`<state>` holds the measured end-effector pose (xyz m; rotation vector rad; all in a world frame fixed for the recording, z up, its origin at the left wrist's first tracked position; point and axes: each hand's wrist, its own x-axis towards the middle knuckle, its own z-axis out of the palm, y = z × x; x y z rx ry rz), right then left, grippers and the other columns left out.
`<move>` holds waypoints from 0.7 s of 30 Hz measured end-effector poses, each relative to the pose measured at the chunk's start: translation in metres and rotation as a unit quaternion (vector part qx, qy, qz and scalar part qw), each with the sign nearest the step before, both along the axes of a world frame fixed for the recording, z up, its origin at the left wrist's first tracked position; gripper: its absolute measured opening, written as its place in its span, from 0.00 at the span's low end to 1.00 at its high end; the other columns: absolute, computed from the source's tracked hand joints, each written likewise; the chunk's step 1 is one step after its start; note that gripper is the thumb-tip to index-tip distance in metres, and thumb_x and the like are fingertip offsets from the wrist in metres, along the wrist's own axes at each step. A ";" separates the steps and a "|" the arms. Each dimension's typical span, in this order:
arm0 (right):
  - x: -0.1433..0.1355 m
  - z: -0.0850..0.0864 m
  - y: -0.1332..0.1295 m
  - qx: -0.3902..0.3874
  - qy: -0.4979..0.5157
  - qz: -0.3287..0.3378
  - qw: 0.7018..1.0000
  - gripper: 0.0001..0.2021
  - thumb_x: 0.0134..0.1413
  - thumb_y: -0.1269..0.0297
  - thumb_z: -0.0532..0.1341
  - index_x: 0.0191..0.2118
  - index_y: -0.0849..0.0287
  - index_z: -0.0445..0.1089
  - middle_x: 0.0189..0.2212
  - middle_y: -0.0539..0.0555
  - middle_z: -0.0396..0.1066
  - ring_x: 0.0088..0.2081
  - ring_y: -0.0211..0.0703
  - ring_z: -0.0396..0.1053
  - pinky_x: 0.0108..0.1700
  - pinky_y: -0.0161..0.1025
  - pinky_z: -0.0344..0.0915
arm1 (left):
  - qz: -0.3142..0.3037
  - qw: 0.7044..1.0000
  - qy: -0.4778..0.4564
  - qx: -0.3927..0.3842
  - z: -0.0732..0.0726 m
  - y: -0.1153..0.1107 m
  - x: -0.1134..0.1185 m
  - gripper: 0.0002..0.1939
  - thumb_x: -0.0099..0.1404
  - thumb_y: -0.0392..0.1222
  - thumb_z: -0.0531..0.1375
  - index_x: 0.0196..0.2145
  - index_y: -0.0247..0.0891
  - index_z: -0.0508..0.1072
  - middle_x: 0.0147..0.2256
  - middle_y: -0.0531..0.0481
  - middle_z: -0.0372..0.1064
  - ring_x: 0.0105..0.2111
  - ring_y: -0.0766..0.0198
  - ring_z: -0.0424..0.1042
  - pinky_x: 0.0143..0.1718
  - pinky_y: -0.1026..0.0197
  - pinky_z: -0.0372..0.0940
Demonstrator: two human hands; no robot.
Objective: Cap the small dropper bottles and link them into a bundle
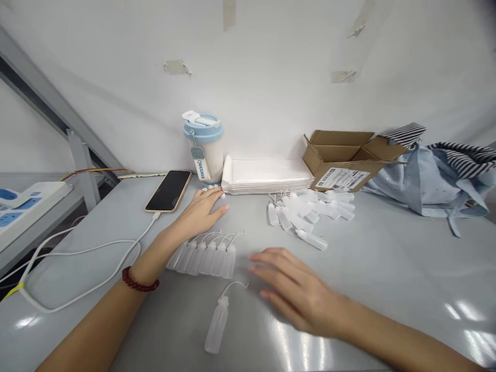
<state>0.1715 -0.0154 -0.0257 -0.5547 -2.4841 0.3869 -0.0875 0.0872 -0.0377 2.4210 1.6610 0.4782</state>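
Note:
My left hand point(202, 211) reaches forward over the table, fingers stretched out and thumb apart. Its fingertips are at some small white pieces point(222, 194) by the base of the cup; whether they touch one I cannot tell. Below that wrist lies a row of translucent plastic dropper bottles point(209, 258), side by side with their thin tethered caps pointing away. One single dropper bottle point(217, 326) lies nearer to me, its cap strap bent to the right. My right hand point(298, 294), slightly blurred, hovers to the right of these bottles with its fingers apart and nothing in them.
A loose pile of similar bottles point(306, 212) lies before a stack of white packets point(267, 175) and an open cardboard box point(349, 160). A blue-lidded cup point(209, 150) and a charging phone point(169, 191) stand left, its cable point(116, 279) trailing. A blue bag point(422, 181) sits far right.

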 end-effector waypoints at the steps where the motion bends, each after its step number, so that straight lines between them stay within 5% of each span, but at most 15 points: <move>1: -0.004 0.002 -0.006 -0.009 -0.028 0.033 0.999 0.16 0.59 0.72 0.55 0.53 0.68 0.63 0.53 0.67 0.63 0.56 0.52 0.58 0.54 0.48 0.62 | -0.004 1.000 0.000 0.001 0.000 0.000 0.000 0.26 0.67 0.52 0.48 0.55 0.33 0.63 0.58 0.40 0.59 0.58 0.49 0.55 0.58 0.47 0.50; 5: -0.017 0.006 -0.023 -0.025 -0.166 0.134 0.977 0.17 0.64 0.61 0.49 0.57 0.49 0.60 0.63 0.59 0.50 0.64 0.54 0.45 0.55 0.56 0.59 | -0.011 1.000 -0.001 0.007 -0.001 0.001 0.000 0.25 0.66 0.52 0.48 0.55 0.34 0.63 0.58 0.41 0.59 0.58 0.49 0.54 0.57 0.47 0.51; 10: -0.024 0.000 -0.026 -0.017 -0.205 0.149 0.967 0.19 0.63 0.56 0.50 0.59 0.46 0.57 0.66 0.57 0.39 0.66 0.54 0.34 0.58 0.59 0.52 | -0.009 1.000 -0.009 0.012 -0.002 0.001 0.000 0.26 0.66 0.52 0.48 0.55 0.33 0.64 0.56 0.41 0.61 0.56 0.47 0.55 0.54 0.46 0.54; 16: -0.023 0.004 -0.024 0.010 -0.229 0.174 0.958 0.18 0.64 0.56 0.49 0.56 0.54 0.61 0.64 0.52 0.47 0.65 0.60 0.36 0.58 0.59 0.53 | -0.003 1.000 -0.019 0.016 0.000 -0.004 0.002 0.26 0.66 0.52 0.49 0.54 0.32 0.65 0.55 0.40 0.63 0.55 0.46 0.56 0.54 0.45 0.54; 21: -0.020 0.005 -0.023 -0.007 -0.202 0.177 0.963 0.16 0.63 0.56 0.50 0.47 0.57 0.69 0.60 0.52 0.56 0.64 0.56 0.41 0.60 0.53 0.52 | 0.001 0.999 -0.023 0.023 0.006 -0.010 0.006 0.23 0.66 0.49 0.49 0.50 0.30 0.69 0.51 0.39 0.67 0.53 0.49 0.61 0.55 0.47 0.55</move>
